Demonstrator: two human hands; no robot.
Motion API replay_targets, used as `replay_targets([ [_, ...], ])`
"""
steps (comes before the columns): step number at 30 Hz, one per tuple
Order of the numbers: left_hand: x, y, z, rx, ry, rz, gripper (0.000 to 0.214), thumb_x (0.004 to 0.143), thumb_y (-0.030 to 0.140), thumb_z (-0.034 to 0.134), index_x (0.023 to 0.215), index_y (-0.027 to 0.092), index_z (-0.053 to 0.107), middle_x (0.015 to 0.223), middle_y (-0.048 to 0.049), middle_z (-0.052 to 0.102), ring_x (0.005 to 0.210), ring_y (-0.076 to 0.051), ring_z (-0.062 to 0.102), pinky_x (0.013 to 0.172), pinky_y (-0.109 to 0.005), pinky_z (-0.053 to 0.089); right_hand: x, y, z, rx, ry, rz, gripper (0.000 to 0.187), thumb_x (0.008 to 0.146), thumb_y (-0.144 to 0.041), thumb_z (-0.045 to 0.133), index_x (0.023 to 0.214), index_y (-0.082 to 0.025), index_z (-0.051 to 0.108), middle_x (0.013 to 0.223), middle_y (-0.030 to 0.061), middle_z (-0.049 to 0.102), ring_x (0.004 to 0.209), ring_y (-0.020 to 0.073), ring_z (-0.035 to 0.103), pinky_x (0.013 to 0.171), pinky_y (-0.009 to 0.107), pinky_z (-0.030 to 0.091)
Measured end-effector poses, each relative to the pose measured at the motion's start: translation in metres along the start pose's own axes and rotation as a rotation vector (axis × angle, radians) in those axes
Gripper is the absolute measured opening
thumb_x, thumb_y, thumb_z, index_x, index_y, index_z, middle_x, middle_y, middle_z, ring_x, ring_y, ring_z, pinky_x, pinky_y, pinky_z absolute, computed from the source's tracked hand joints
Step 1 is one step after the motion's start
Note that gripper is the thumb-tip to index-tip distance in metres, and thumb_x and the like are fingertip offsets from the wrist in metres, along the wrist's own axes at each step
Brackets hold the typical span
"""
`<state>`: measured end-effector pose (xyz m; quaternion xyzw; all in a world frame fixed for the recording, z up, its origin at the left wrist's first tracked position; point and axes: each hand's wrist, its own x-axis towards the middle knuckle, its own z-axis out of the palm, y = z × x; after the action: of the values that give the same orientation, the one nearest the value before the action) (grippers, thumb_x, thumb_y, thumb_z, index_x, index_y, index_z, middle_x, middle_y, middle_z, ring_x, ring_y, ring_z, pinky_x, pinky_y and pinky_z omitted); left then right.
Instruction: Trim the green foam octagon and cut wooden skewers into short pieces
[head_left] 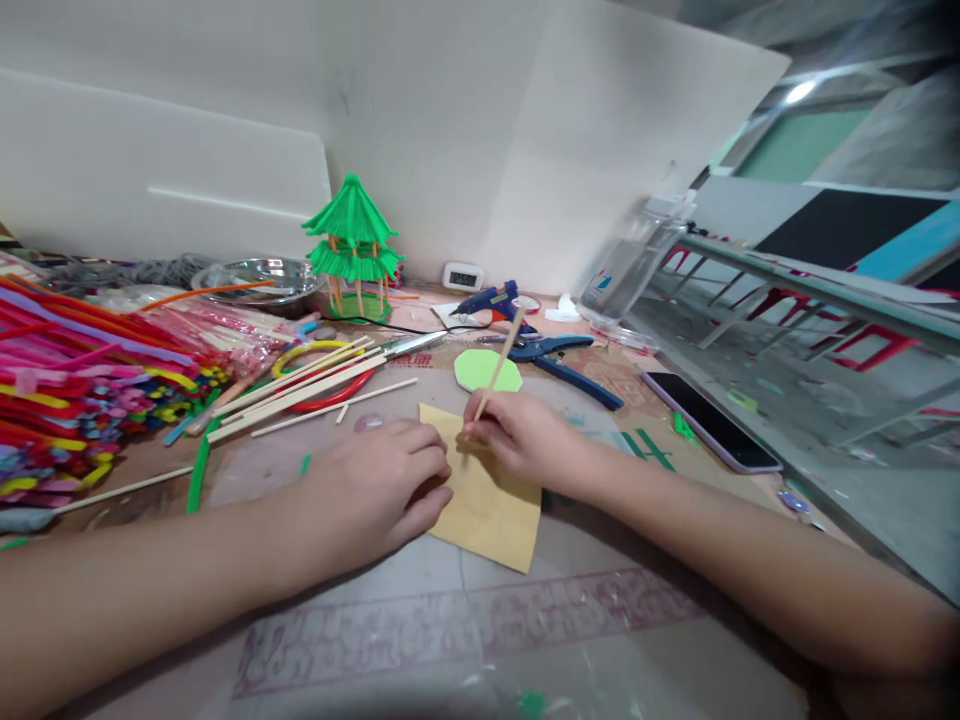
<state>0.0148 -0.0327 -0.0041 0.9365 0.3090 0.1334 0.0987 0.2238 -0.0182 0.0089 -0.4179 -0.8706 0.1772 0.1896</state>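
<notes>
A yellow paper sheet [491,510] lies on the table in front of me. My left hand [375,490] rests on its left edge with the fingers curled, pressing it down. My right hand [517,435] pinches a thin wooden stick [501,362], tip down on the sheet's upper edge like a pencil. Just behind the stick lies a light green octagon cutout [487,370].
A green paper pagoda model [352,250] stands at the back beside a steel bowl [259,280]. Piles of coloured pipe cleaners [75,370] and wooden sticks [300,385] fill the left. A blue glue gun [491,298], blue pliers [570,365] and a phone [709,420] lie to the right.
</notes>
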Motion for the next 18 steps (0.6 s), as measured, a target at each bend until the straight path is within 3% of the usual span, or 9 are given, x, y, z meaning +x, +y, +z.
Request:
replay_targets([
  [3,0.0,0.0,0.0,-0.002,0.003,0.012,0.022,0.093,0.03,0.045,0.096,0.019,0.064,0.097,-0.0059,0.062,0.092,-0.022,0.058,0.08,-0.039,0.046,0.0003,0.0002,-0.0006,0.026,-0.055,-0.06,0.009,0.088,-0.018,0.049,0.084,-0.017,0.057,0.08,0.0051,0.066,0.073,0.0158,0.06,0.066,0.025,0.043],
  [6,0.0001,-0.0002,0.0,-0.002,0.004,0.002,0.023,0.094,0.03,0.044,0.095,0.02,0.064,0.096,-0.0054,0.062,0.094,-0.022,0.057,0.082,-0.04,0.045,-0.0002,0.0006,-0.0006,-0.028,0.0,0.017,0.009,0.088,-0.017,0.048,0.084,-0.017,0.056,0.075,0.0039,0.065,0.066,0.0143,0.058,0.061,0.023,0.041],
  [10,0.0004,-0.0003,0.0003,0.004,0.002,0.001,0.023,0.093,0.03,0.044,0.096,0.019,0.064,0.097,-0.006,0.062,0.093,-0.022,0.057,0.08,-0.039,0.046,-0.0008,-0.0001,0.0005,0.016,-0.076,-0.061,0.009,0.089,-0.019,0.048,0.086,-0.017,0.057,0.081,0.0044,0.066,0.071,0.0144,0.059,0.065,0.024,0.042],
  [13,-0.0002,0.0,0.0004,0.004,-0.004,-0.002,0.022,0.093,0.03,0.044,0.094,0.019,0.064,0.096,-0.0056,0.062,0.093,-0.022,0.057,0.081,-0.04,0.045,0.0,0.0008,0.0007,-0.048,-0.028,-0.003,0.01,0.088,-0.016,0.047,0.086,-0.016,0.056,0.078,0.0048,0.065,0.069,0.0151,0.058,0.063,0.025,0.041],
  [18,-0.001,-0.0002,0.0004,-0.003,-0.005,-0.003,0.022,0.093,0.03,0.044,0.096,0.02,0.063,0.098,-0.0059,0.061,0.094,-0.022,0.057,0.081,-0.038,0.046,-0.0001,0.0,-0.0005,-0.018,-0.054,-0.024,0.009,0.089,-0.018,0.048,0.085,-0.017,0.056,0.079,0.0044,0.065,0.071,0.0148,0.058,0.064,0.024,0.041],
])
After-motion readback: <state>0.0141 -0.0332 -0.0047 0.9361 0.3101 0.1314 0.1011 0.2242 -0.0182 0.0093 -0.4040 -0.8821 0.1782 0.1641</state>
